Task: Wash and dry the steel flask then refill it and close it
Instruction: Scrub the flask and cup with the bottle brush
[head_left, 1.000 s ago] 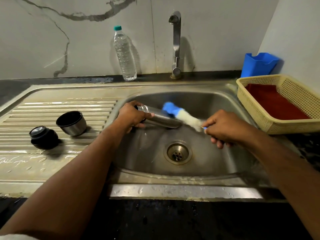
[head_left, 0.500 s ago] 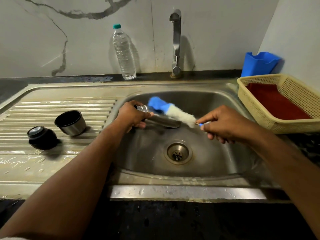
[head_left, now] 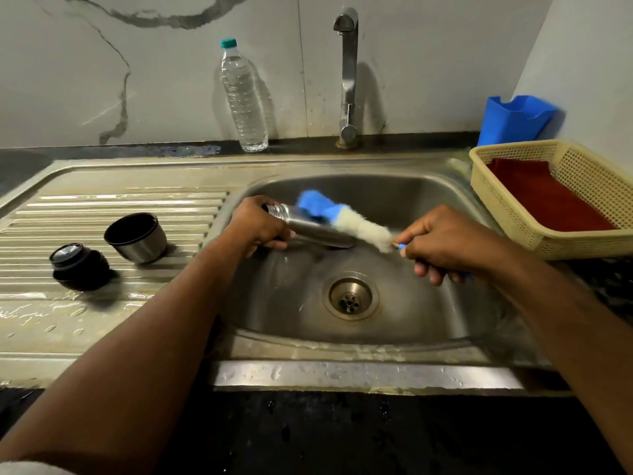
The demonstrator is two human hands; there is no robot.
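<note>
The steel flask (head_left: 310, 228) lies sideways over the sink basin (head_left: 394, 200), its threaded mouth pointing left. My left hand (head_left: 258, 226) grips it near the mouth. My right hand (head_left: 442, 241) grips the blue handle of a bottle brush (head_left: 346, 222), whose white bristles and blue sponge tip lie against the flask's outer side. The flask's steel cup (head_left: 137, 238) and black stopper (head_left: 77, 265) stand on the draining board at the left.
A tap (head_left: 347, 73) rises behind the basin with no water running. A plastic water bottle (head_left: 243, 97) stands at the wall. A cream basket (head_left: 513, 207) holding a red cloth (head_left: 548, 197) sits right of the sink, a blue container (head_left: 513, 120) behind it.
The brush slid left along the flask's side, then back a little to the right. My left hand has kept the flask in place over the basin.
</note>
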